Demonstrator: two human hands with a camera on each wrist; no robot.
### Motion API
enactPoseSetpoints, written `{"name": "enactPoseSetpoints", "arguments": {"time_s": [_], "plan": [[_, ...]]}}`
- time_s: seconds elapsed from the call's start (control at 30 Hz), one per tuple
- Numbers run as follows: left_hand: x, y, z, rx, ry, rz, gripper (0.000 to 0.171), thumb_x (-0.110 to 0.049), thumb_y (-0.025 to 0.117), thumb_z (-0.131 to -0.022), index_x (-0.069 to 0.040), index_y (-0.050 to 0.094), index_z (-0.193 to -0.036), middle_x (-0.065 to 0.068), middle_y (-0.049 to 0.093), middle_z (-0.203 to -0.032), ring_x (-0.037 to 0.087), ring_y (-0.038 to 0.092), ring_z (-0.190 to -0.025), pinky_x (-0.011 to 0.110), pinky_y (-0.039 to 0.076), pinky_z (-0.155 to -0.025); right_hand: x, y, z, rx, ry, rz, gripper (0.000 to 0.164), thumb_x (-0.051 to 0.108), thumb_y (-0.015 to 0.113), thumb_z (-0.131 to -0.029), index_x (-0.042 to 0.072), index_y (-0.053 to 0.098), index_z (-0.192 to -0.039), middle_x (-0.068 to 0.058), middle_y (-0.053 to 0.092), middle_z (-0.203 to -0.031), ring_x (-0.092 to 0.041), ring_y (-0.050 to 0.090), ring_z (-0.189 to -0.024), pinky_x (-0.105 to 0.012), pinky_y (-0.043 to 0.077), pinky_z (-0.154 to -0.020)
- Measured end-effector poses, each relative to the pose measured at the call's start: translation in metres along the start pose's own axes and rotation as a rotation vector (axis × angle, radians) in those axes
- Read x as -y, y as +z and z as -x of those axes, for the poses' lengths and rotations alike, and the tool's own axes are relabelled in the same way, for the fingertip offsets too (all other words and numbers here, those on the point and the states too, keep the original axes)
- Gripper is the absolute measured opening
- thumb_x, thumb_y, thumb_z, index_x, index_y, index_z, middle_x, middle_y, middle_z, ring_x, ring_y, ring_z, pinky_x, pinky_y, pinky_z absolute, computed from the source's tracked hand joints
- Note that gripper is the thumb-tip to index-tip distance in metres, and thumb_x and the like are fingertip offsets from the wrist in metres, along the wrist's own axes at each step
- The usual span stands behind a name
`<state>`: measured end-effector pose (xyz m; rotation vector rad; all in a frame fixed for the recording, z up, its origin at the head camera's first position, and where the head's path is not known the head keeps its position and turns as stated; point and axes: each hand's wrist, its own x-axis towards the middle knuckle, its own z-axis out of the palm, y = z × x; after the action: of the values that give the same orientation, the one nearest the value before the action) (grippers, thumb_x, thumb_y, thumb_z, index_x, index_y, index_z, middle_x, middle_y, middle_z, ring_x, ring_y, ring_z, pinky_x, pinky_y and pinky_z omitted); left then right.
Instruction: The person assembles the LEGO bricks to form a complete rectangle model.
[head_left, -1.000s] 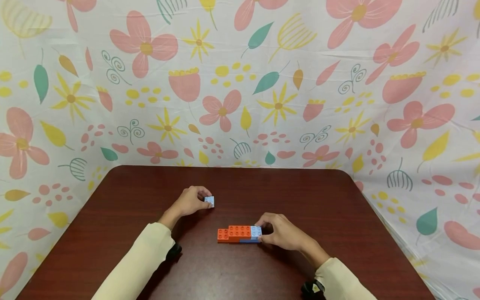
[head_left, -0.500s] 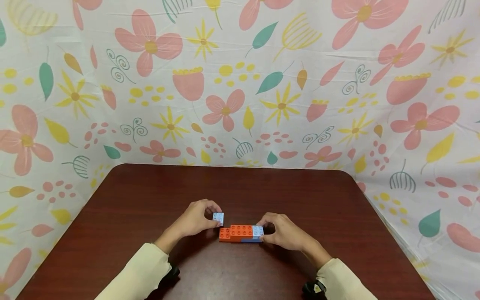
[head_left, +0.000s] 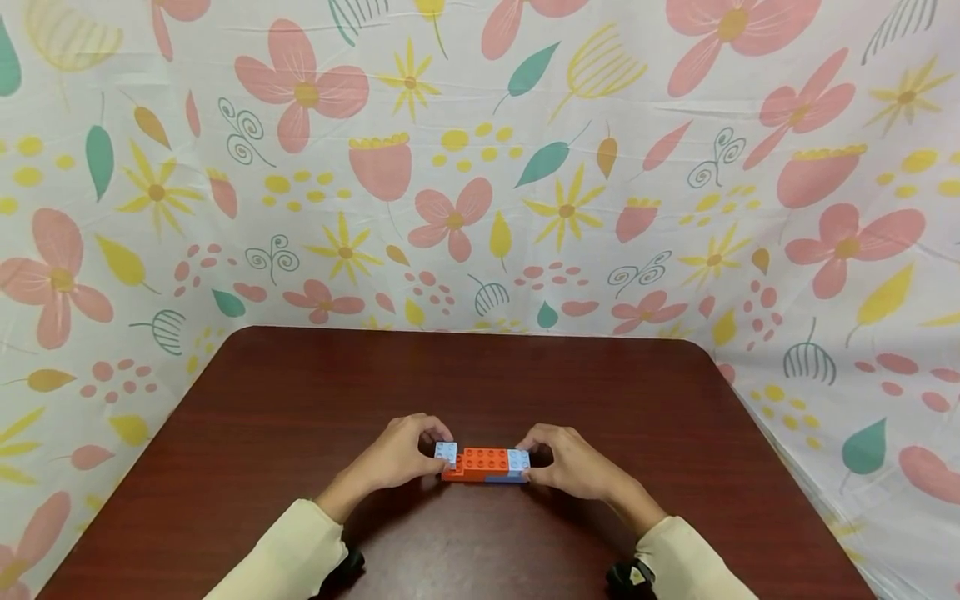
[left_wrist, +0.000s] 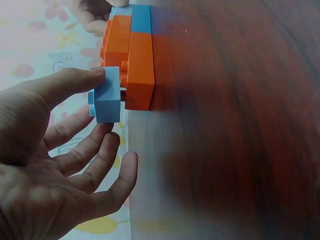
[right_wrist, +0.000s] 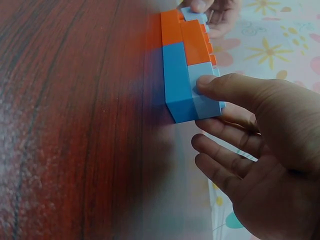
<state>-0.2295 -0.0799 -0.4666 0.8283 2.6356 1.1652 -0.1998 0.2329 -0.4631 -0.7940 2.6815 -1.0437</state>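
My left hand (head_left: 405,452) pinches a small light blue toy brick (left_wrist: 107,92) between thumb and fingers. That brick sits just above the left end of a two-layer toy brick block, with a thin gap to the studs beneath. An orange brick (left_wrist: 141,75) and a darker blue brick (right_wrist: 177,75) make up the block's bottom layer. On top lie another orange brick (head_left: 486,460) and a second light blue brick (right_wrist: 202,85) at the right end. My right hand (head_left: 573,464) grips that right end, thumb on the light blue brick's near side.
The block lies on a dark red-brown wooden table (head_left: 480,542). Behind the table hangs a white cloth (head_left: 480,167) printed with flowers and leaves. Dark straps sit at both wrists, below pale sleeves (head_left: 285,554).
My left hand has carried the small light blue brick toward me and to the right, from behind the block to over its left end. The right hand stays on the block's right end.
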Motion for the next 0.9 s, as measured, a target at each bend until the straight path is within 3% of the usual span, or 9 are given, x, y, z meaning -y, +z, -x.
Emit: {"name": "enactPoseSetpoints", "arguments": {"time_s": [0.47, 0.63, 0.9], "plan": [[-0.015, 0.01, 0.004, -0.008, -0.023, -0.015, 0.025, -0.017, 0.088, -0.081, -0.016, 0.072, -0.1, -0.003, 0.065, -0.095, 0.013, 0.058, -0.085, 0.029, 0.049, -0.075, 0.0, 0.0, 0.0, -0.004, -0.001, 0.003, 0.023, 0.017, 0.081, -0.089, 0.018, 0.071, -0.11, 0.003, 0.07, -0.105, -0.023, 0.068, -0.094, -0.029, 0.057, -0.077], [-0.014, 0.01, 0.004, -0.015, -0.018, -0.012, 0.025, -0.017, 0.088, -0.08, -0.017, 0.072, -0.099, -0.004, 0.066, -0.095, 0.013, 0.06, -0.086, 0.03, 0.049, -0.076, -0.001, 0.001, 0.0, -0.003, 0.0, -0.001, 0.023, 0.018, 0.081, -0.089, 0.017, 0.071, -0.11, 0.003, 0.07, -0.105, -0.022, 0.067, -0.094, -0.032, 0.058, -0.078], [-0.011, 0.009, 0.003, -0.024, -0.017, 0.015, 0.022, -0.016, 0.088, -0.082, -0.016, 0.073, -0.099, -0.002, 0.067, -0.095, 0.015, 0.065, -0.084, 0.03, 0.052, -0.074, -0.001, 0.001, 0.0, -0.014, -0.011, -0.002, 0.022, 0.017, 0.081, -0.089, 0.016, 0.071, -0.109, 0.003, 0.069, -0.103, -0.022, 0.067, -0.091, -0.027, 0.056, -0.075]]}}
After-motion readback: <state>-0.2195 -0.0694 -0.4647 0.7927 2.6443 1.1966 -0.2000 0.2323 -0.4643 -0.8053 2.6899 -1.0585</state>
